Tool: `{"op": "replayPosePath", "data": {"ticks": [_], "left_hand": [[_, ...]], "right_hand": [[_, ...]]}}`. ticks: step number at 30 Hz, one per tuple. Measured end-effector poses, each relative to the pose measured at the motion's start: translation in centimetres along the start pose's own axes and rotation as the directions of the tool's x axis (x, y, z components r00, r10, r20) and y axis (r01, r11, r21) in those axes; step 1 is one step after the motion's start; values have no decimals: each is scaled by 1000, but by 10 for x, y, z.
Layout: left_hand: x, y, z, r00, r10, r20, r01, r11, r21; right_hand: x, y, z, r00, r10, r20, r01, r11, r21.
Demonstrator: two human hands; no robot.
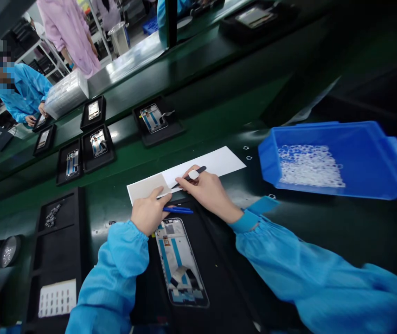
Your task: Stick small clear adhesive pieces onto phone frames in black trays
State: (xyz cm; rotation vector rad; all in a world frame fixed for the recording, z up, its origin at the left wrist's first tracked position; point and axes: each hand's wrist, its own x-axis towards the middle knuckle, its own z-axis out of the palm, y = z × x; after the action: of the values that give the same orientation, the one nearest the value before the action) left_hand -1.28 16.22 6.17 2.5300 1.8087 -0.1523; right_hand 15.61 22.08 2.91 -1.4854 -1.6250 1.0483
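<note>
My right hand (207,188) grips dark tweezers (201,170), their tips down at a white sheet (215,162). On one finger is a white finger cot (193,175). My left hand (150,211) presses a finger on the greyish backing piece (148,189) at the sheet's left end. A slim blue pen-like tool (179,210) sticks out from that hand, held in its curled fingers. Just below both hands, an opened phone frame (181,262) with blue strips and a loose flex cable lies on a black mat (226,283).
Right of me stands a blue bin (368,157) of small white rings. A black compartment tray (50,250) with small metal parts and a white card is at left. Several phone frames in black trays (97,144) line the green bench. A co-worker in blue (28,88) sits beyond.
</note>
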Motion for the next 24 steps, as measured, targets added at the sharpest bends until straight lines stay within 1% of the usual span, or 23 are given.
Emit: {"op": "replayPosePath", "data": {"ticks": [2, 4, 7, 9, 11, 13, 15, 16, 17, 18, 19, 21, 22, 24], "left_hand": [[1, 1, -3, 998, -16, 58, 15, 1000, 8], [1, 3, -6, 994, -29, 105, 27, 999, 17], [2, 3, -7, 990, -48, 131, 46, 999, 18], [1, 2, -6, 990, -51, 130, 54, 998, -15], [-2, -2, -6, 993, -54, 105, 65, 993, -102], [-6, -8, -6, 996, -87, 18, 88, 963, -256], [-11, -13, -9, 982, -170, -82, 120, 895, -429], [-14, -14, -10, 973, -211, -89, 139, 854, -502], [-17, -15, -11, 972, -229, -54, 161, 815, -557], [-18, -15, -12, 975, -221, 16, 187, 782, -594], [-20, -15, -13, 976, -189, 103, 212, 759, -615], [-20, -13, -13, 962, -102, 254, 243, 745, -622], [-20, -12, -12, 953, -74, 294, 249, 748, -616], [-18, -11, -10, 942, -57, 330, 259, 748, -611]], "right_hand": [[0, 1, 1, 1000, 0, 2, 0, 1000, 12], [1, 3, 2, 1000, 6, 5, -6, 998, 59], [5, 5, 4, 1000, 24, 10, -26, 980, 196], [5, 6, 3, 998, 60, -4, -56, 947, 317], [0, 6, -1, 993, 113, -43, -82, 894, 441], [-14, 4, -5, 986, 148, -80, -84, 845, 527], [-35, 1, -9, 986, 148, -80, -79, 830, 553], [-47, -1, -10, 988, 143, -62, -86, 833, 546], [-58, -2, -10, 990, 136, -36, -96, 842, 531], [-68, -3, -9, 992, 127, -12, -103, 854, 509], [-77, -4, -7, 994, 111, 2, -98, 872, 479], [-88, -4, -2, 998, 55, -13, -46, 922, 386], [-91, -4, 1, 999, 18, -36, -5, 945, 326], [-92, -4, 5, 996, -58, -73, 72, 977, 199]]}}
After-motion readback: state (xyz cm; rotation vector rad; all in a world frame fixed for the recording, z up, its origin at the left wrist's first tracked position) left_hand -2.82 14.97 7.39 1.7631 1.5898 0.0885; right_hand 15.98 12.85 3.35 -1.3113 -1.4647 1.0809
